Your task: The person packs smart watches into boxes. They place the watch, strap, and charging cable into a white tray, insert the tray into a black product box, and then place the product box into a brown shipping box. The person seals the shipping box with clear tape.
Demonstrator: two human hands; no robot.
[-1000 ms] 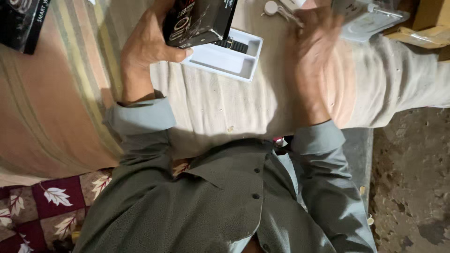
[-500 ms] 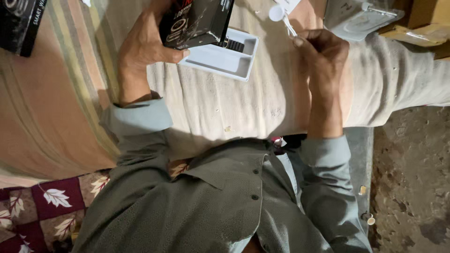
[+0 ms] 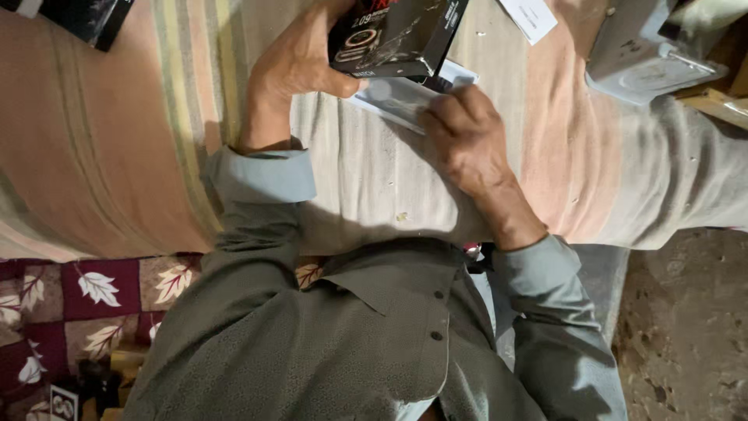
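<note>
Covering the work surface, a striped cloth (image 3: 156, 132) carries every item.
Left hand (image 3: 292, 66) is clamped around a black box (image 3: 393, 31), held raised; right hand (image 3: 467, 132) rests curled on a white tray (image 3: 393, 97) beneath it, grip indeterminate.

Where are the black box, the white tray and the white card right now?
black box (image 3: 393, 35), head view, on its glossy front face, held in the left hand (image 3: 292, 66).
white tray (image 3: 393, 101), head view, on its flat floor beside the right hand (image 3: 467, 136).
white card (image 3: 530, 15), head view, on its middle.
</note>
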